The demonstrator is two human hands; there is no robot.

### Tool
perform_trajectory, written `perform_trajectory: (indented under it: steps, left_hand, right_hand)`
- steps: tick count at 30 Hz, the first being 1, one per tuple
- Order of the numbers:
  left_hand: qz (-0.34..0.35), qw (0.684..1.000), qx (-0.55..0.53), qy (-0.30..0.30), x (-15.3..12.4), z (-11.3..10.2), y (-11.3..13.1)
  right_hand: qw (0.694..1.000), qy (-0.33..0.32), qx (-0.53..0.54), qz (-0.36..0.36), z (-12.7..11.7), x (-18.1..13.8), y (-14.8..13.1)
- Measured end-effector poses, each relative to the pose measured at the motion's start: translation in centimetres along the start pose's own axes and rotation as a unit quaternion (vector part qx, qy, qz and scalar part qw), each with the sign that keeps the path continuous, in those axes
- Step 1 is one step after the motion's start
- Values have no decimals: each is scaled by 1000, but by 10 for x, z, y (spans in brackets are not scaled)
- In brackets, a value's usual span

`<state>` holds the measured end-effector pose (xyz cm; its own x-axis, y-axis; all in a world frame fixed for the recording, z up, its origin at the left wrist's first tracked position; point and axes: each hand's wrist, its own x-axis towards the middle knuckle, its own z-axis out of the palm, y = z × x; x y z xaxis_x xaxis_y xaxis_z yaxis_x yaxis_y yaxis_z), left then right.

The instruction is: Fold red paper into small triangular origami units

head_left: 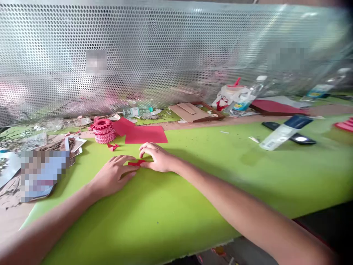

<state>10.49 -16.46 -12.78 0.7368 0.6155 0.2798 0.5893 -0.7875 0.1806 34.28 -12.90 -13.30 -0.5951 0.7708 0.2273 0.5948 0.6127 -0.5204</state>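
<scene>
A small piece of red paper (137, 163) lies on the green table mat (171, 206) between my two hands. My left hand (114, 173) rests flat on the mat, its fingertips pressing the paper's left end. My right hand (154, 157) curls over the paper's right end, fingers bent down onto it. Just beyond the hands lie a red paper sheet (146, 134), a small folded red piece (113, 146) and a stack of folded red paper units (103, 131).
A perforated metal screen (165, 55) walls off the back. Along it sit cardboard pieces (190, 112), a plastic bottle (245, 98) and a white bag (227, 97). A white and blue tube (284, 132) and a dark phone (302, 138) lie right. Printed papers (41, 173) lie left.
</scene>
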Motion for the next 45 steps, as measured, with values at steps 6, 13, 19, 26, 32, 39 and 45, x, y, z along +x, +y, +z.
perform_trajectory:
  steps: [6, 13, 19, 26, 32, 39, 45]
  left_hand:
    - [-95, 994, -33, 47, 4, 9, -2]
    - [-136, 981, -139, 26, 7, 6, -3]
    - [-165, 965, -202, 33, 6, 0, -1]
    - [-199, 910, -348, 103, 7, -5, -1]
    - [-251, 831, -493, 58, 14, -10, -1]
    - [-270, 809, -519, 64, 15, -9, 0]
    - [-293, 803, -514, 66, 15, -8, 3]
  right_hand:
    - [999, -19, 36, -14, -1, 0, -14]
    - [996, 21, 67, -52, 0, -2, -23]
    - [994, 46, 90, -50, 1, 0, -25]
    - [991, 27, 122, -37, -3, 0, -31]
    - [974, 50, 219, 29, -9, 0, -34]
    - [973, 54, 221, 43, -5, 2, -29]
    - [974, 55, 216, 44, -4, 2, -30]
